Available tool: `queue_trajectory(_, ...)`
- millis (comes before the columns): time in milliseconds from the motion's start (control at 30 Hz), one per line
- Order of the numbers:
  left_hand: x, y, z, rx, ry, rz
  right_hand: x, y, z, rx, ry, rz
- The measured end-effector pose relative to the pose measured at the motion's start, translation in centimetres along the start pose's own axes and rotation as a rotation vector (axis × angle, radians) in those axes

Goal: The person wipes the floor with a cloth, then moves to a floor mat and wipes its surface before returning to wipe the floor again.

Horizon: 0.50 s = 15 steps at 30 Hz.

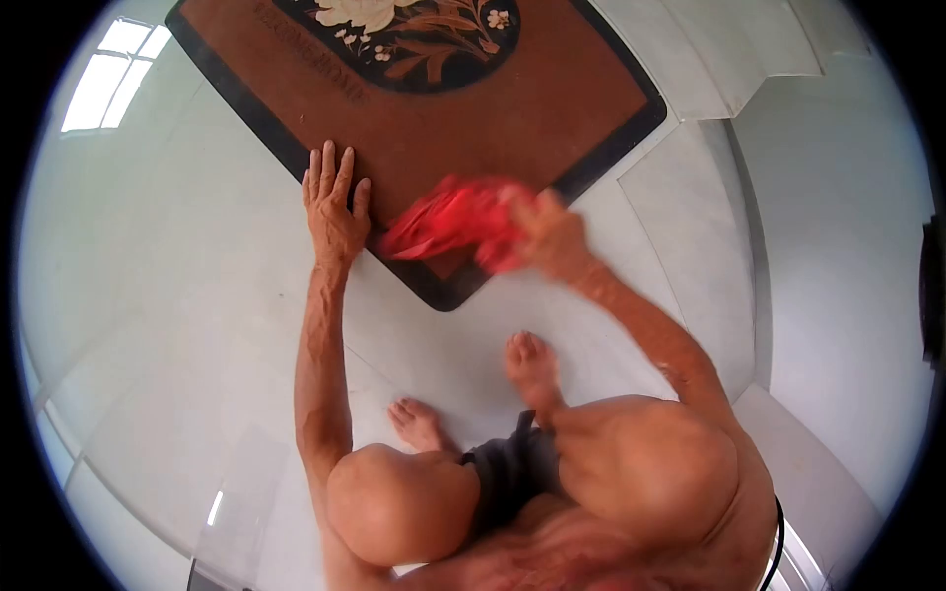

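A brown doormat with a black border and a flower pattern lies on the pale tiled floor. My left hand rests flat on the mat's left edge, fingers stretched out and slightly apart. Over the near corner of the mat is a crumpled red cloth, gripped at its right end by my right hand. That hand and the cloth are blurred by motion, and the fingertips are partly hidden in the fabric.
My bare feet and bent knees are close below the mat's near corner. Pale steps rise at the upper right, beside a white wall. Window light reflects off the glossy floor on the left.
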<state>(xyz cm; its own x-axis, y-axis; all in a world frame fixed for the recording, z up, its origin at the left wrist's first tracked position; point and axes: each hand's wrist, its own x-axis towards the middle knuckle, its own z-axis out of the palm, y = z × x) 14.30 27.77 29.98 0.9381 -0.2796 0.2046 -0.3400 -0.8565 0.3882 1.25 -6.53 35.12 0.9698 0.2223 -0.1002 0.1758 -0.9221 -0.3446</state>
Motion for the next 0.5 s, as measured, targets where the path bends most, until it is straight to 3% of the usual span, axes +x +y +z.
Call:
queue_trajectory(167,-0.6,-0.1,0.5,0.086,-0.016,0.032,1.8,18.2,-4.9,-0.377,0.157,0.303)
queue_trajectory(267,-0.7,0.0,0.5,0.096,-0.003,0.033,3.4,23.0,-9.0,-0.536,0.155,0.575)
queue_trajectory(333,-0.7,-0.5,0.6,0.11,0.001,0.04,5.0,22.7,-11.2,-0.539,0.209,0.764)
queue_trajectory(467,-0.4,-0.6,0.8,0.1,0.022,0.045,4.5,14.8,-11.7,-0.39,0.526,0.565)
queue_trajectory(500,-0.3,-0.4,0.6,0.144,0.006,0.034,4.5,11.8,-10.6,-0.336,0.519,0.503)
